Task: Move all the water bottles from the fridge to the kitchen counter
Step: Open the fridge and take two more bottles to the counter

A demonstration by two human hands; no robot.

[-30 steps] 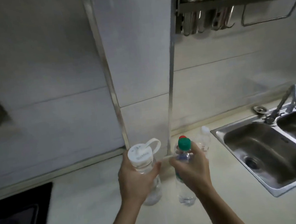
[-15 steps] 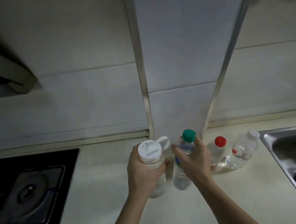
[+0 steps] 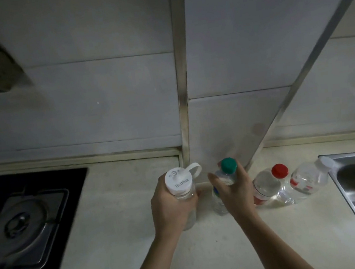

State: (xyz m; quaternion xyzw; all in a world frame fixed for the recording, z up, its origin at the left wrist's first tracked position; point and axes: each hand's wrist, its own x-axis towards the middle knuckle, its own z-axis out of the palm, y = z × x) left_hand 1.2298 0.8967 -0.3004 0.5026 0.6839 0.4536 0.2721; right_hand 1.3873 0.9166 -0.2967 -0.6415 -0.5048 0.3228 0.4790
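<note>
Holding two bottles over the counter (image 3: pixel 123 243): left hand (image 3: pixel 170 207) wraps the white-lid bottle (image 3: pixel 179 184), right hand (image 3: pixel 234 192) the green-cap bottle (image 3: pixel 225 174). Both look slippery, light; grip around the middle.

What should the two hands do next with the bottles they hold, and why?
Probably loosen both grips and let go. The left hand holds the white-lidded bottle and the right hand the green-capped bottle, both upright and seemingly down on the counter, beside the red-capped bottle and the white-capped bottle already placed.
</note>
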